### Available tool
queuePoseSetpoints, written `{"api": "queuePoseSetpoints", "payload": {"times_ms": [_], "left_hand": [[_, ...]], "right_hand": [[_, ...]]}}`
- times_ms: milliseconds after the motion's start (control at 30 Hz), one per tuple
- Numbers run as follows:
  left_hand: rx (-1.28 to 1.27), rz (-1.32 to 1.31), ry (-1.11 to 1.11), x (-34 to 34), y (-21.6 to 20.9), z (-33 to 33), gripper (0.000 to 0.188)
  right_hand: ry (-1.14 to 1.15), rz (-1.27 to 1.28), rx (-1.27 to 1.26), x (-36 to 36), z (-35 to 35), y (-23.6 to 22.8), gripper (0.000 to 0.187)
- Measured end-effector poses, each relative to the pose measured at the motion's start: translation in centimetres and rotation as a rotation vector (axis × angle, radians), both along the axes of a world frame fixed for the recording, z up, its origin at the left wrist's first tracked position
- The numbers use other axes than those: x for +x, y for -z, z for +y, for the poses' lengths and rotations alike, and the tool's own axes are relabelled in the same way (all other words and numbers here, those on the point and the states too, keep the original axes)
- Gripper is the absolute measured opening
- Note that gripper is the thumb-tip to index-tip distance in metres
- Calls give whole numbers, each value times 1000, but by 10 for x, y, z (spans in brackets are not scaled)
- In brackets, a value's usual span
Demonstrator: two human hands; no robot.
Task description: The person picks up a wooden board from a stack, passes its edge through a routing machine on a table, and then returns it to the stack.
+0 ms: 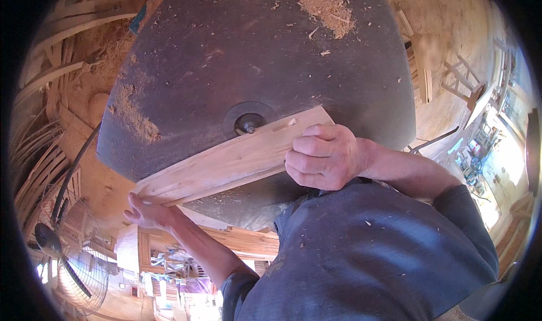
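Board (231, 158): slanted across the table (186, 67), beside the spindle (248, 129) | your right hand (324, 156): fingers clamped on board | your left hand (149, 212): at its left end, grip unclear | support both ends evenly; keep fingers clear of the spindle.

Room to pass: across the dark table (327, 75), on the far side of the board (226, 162), over loose shavings (324, 7). Blocked: spindle (248, 128) set in the table, at the board's far edge, contact unclear; left grip (151, 212) at the board's left end, right grip (324, 156) over its right end; torso (361, 242) filling the near right side.
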State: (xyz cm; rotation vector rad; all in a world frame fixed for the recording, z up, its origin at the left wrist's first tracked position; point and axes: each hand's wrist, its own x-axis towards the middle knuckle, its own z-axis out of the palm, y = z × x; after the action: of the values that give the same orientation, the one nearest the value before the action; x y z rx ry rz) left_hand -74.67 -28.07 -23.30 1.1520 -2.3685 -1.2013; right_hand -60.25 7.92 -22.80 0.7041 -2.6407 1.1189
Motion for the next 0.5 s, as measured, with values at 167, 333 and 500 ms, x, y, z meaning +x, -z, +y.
{"api": "queuePoseSetpoints", "payload": {"times_ms": [167, 333, 500], "left_hand": [[20, -2, -45, 13, 2, -8, 91], [30, -15, -87, 22, -1, -19, 90], [58, -63, -146, 17, -7, -15, 89]], "right_hand": [[-32, 13, -27, -9, -7, 1, 26], [-70, -3, -35, -10, -12, -1, 26], [-103, -47, -18, -17, -15, -4, 27]]}}
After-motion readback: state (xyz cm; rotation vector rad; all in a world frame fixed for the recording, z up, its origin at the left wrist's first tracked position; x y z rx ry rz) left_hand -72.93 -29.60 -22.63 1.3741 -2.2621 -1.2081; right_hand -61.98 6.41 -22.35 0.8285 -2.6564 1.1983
